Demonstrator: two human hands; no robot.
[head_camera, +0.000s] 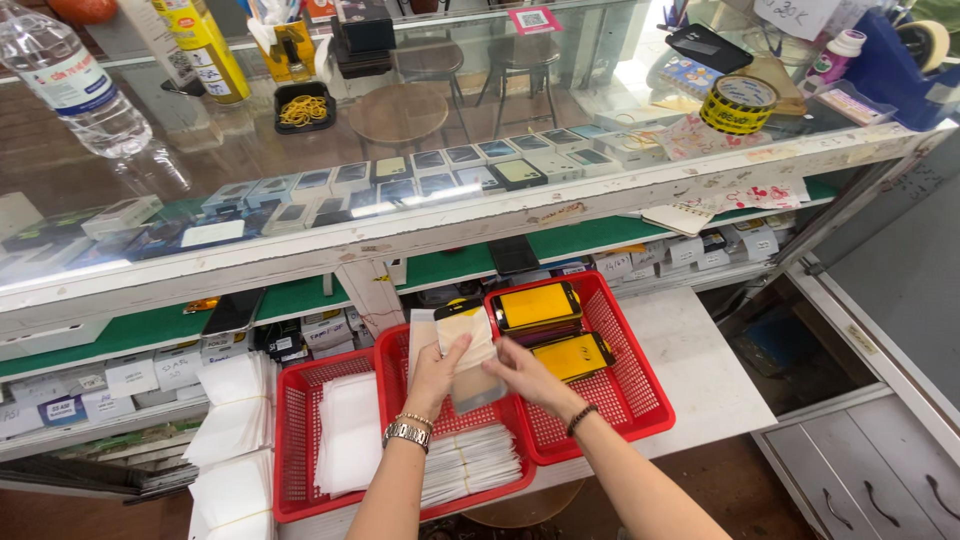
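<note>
My left hand (437, 374) and my right hand (528, 374) together hold a clear plastic sleeve with a pale card inside (470, 355), above the middle red basket (392, 352). The left hand, with a metal watch and bead bracelet at the wrist, grips the sleeve's left edge. On the lower right edge rest the right hand's fingers. The right red basket (640, 385) holds two yellow-faced flat packs (536, 305), (572, 355). Bundles of clear sleeves (468, 465) lie in the middle basket.
A left red basket (290, 440) holds white sleeves (348, 432). Stacks of white envelopes (235, 430) sit at the left. A glass counter (420, 220) with phone boxes, a water bottle (75, 80), a yellow tape roll (738, 103). Grey drawers (860, 470) at right.
</note>
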